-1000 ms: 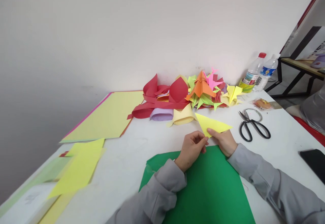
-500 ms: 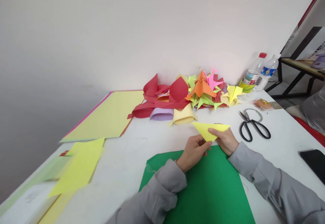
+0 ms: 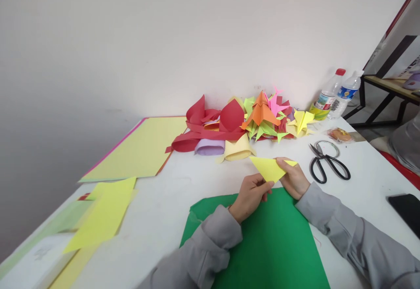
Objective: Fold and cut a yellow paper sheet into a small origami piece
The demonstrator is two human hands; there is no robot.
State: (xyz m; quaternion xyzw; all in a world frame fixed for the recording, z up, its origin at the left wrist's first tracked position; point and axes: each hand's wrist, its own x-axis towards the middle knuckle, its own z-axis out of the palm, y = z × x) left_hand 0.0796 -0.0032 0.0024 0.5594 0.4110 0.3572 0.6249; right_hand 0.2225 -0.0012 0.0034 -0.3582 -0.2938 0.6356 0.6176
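Note:
A yellow sheet of paper (image 3: 267,168), folded into a triangle, is held up between my two hands over the far edge of a green sheet (image 3: 265,241). My left hand (image 3: 251,195) pinches its lower corner between thumb and fingers. At the right end of the triangle, my right hand (image 3: 293,179) grips the upper edge with the thumb in front; its other fingers are partly hidden behind the paper. Black-handled scissors (image 3: 323,162) lie on the white table (image 3: 157,219), to the right of my right hand, over a tape roll (image 3: 333,145).
Red paper shapes (image 3: 231,116), a purple paper band (image 3: 210,147) and folded paper pieces (image 3: 261,112) are heaped by the wall. Large coloured sheets (image 3: 141,149) and loose yellow paper (image 3: 105,212) lie left. Two bottles (image 3: 344,94), a wrapped snack (image 3: 340,134) and a black phone (image 3: 406,210) are right.
My right thumb has shifted up and right along the triangle toward its upper edge. The left hand keeps its pinch on the lower corner, nearly still.

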